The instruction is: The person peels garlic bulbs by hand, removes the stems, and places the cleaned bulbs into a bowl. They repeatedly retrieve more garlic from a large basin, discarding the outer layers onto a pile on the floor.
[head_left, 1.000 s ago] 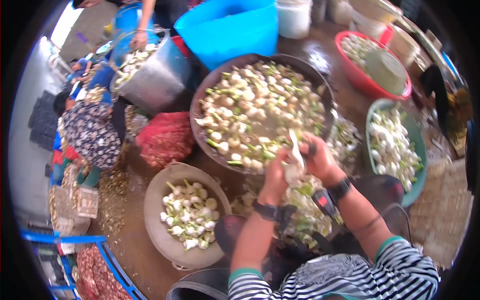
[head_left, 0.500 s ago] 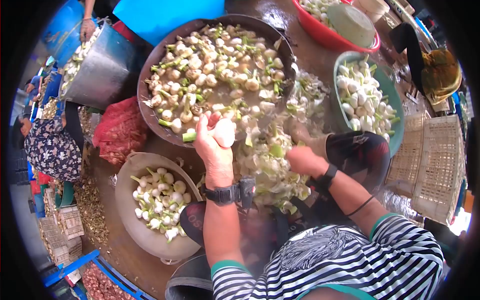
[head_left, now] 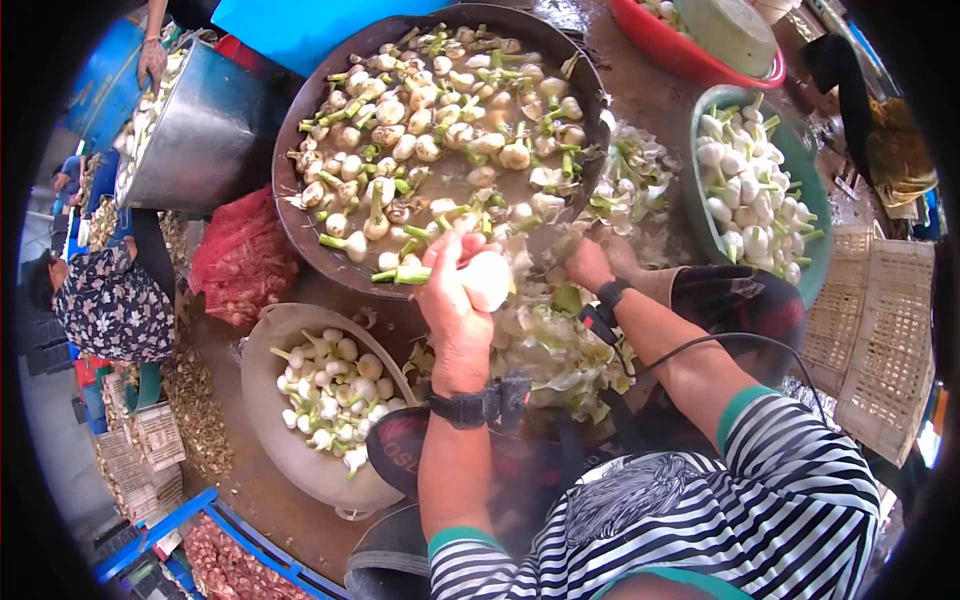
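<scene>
My left hand (head_left: 452, 290) is closed round a white garlic bulb (head_left: 487, 281), its cut green stem (head_left: 402, 275) poking out to the left. Above it is a wide dark pan (head_left: 287, 222) of garlic bulbs in murky water. My right hand (head_left: 590, 264) is curled over the heap of pale peeled skins (head_left: 560, 335), close to my bent knee. What its fingers hold, if anything, cannot be made out. Clean bulbs with short stems lie in a grey basin (head_left: 262, 400) at the lower left. More fill a green tub (head_left: 815, 225) on the right.
Behind the pan lies a blue sheet-like container (head_left: 290, 30). A red net sack (head_left: 245, 260) rests at the left, near a metal pot (head_left: 205, 130) where another person's hand (head_left: 152, 62) reaches. A red basin (head_left: 670, 45) and woven baskets (head_left: 880, 345) stand at the right.
My right hand has moved left and up, nearer the pan's edge. My left hand, still round the garlic bulb, is slightly further right in view; the camera has shifted too.
</scene>
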Motion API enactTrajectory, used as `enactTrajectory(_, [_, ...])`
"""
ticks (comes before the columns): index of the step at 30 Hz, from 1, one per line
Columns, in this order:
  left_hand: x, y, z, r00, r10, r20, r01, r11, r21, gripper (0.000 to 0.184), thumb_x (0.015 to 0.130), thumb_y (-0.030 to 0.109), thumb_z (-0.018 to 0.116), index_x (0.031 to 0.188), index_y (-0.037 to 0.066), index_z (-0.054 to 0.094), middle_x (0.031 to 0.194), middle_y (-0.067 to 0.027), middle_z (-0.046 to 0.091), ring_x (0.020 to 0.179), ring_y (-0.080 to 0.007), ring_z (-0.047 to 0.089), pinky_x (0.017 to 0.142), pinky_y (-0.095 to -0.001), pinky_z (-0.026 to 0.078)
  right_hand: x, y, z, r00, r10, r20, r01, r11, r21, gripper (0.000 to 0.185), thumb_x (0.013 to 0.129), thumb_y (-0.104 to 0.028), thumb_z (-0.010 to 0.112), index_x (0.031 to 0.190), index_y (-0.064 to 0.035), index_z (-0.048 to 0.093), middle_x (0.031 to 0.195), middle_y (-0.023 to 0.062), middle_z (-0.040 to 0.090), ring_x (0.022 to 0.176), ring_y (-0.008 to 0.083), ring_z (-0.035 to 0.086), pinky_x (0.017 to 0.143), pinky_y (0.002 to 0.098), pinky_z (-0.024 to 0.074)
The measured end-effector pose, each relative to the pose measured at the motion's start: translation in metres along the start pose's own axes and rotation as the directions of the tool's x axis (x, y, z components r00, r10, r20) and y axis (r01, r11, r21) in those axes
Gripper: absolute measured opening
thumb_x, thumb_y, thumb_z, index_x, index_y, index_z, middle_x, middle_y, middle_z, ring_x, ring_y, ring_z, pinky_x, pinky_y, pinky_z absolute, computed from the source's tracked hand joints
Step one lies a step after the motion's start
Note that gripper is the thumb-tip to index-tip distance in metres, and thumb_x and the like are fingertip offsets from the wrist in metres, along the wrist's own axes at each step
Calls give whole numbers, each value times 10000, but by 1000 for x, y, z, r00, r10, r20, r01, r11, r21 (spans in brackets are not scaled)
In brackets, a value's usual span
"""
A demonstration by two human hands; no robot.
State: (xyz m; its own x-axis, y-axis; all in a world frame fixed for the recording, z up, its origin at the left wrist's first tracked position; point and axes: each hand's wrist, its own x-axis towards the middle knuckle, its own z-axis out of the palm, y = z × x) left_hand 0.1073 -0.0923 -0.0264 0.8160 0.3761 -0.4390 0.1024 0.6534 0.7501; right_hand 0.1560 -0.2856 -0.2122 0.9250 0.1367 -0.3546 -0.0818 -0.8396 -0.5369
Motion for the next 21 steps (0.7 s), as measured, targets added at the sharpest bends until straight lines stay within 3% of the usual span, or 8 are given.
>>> enactTrajectory(4, [1, -11, 3, 996, -83, 13, 84, 994, -72, 99, 860, 120, 559, 908, 33, 561, 763, -90, 593, 696, -224, 610, 612, -365, 540, -7, 31, -16, 926, 114, -360, -58, 985, 163, 127, 696, -112, 563, 768, -15, 603, 671, 139, 595, 606, 271, 547, 584, 388, 441])
enactTrajectory(5, [5, -19, -1, 994, -13, 111, 21, 997, -73, 95, 850, 116, 579, 906, 41, 563, 776, -92, 600, 686, -219, 605, 605, -366, 538, -19, 9, -45, 911, 275, -309, -90, 861, 501, 82, 718, -82, 542, 745, -28, 597, 637, 44, 557, 581, 159, 481, 549, 352, 408])
enactTrajectory(7, [1, -21, 5, 989, -132, 72, 133, 991, -11, 194, 833, 117, 626, 993, 30, 560, 797, -78, 593, 705, -201, 611, 596, -341, 537, -27, -17, -76, 869, 311, -386, 48, 722, 690, 164, 785, 35, 469, 787, -31, 619, 708, -1, 562, 659, 113, 539, 613, 284, 457])
enactTrajectory(8, [3, -33, -1, 974, -174, 147, 175, 985, 9, 303, 828, 109, 644, 1092, 14, 528, 865, -88, 593, 740, -188, 614, 602, -318, 539, -18, 3, -73, 884, 115, -454, 314, 574, 756, 177, 839, 33, 452, 861, -22, 619, 786, 13, 583, 731, 121, 566, 675, 274, 475])
enactTrajectory(10, [-4, -34, 6, 955, -147, 259, 60, 946, 318, 531, 791, 87, 692, 1251, -1, 441, 1008, -102, 582, 834, -151, 592, 633, -278, 530, -51, -60, -119, 882, 17, -472, 369, 599, 711, 145, 852, 19, 503, 924, -11, 625, 815, 20, 615, 759, 114, 557, 701, 260, 454])
enactTrajectory(12, [-13, -31, 15, 934, -91, 345, -124, 823, 554, 596, 760, 57, 714, 1277, -6, 424, 1031, -87, 581, 875, -140, 581, 697, -268, 519, -82, -113, -147, 958, -90, -273, 286, 397, 872, 160, 859, 13, 508, 970, -9, 620, 866, 24, 629, 814, 112, 568, 749, 263, 460])
enactTrajectory(14, [-24, -13, 23, 815, -21, 579, -209, 922, 327, 628, 729, 32, 732, 1278, -2, 429, 1044, -78, 582, 910, -141, 572, 761, -267, 505, -92, -129, -154, 919, -311, -241, 369, 469, 802, 259, 835, 53, 510, 1063, -7, 617, 936, 27, 641, 929, 119, 575, 842, 264, 451])
enactTrajectory(21, [-36, 5, 7, 877, -2, 480, 32, 998, -54, 559, 799, 73, 663, 1292, 41, 400, 1086, -119, 581, 880, -202, 614, 737, -331, 540, -106, -176, -179, 787, -581, -207, 553, 518, 652, 456, 737, 70, 581, 1186, -10, 561, 1079, 100, 611, 946, 146, 588, 861, 277, 457])
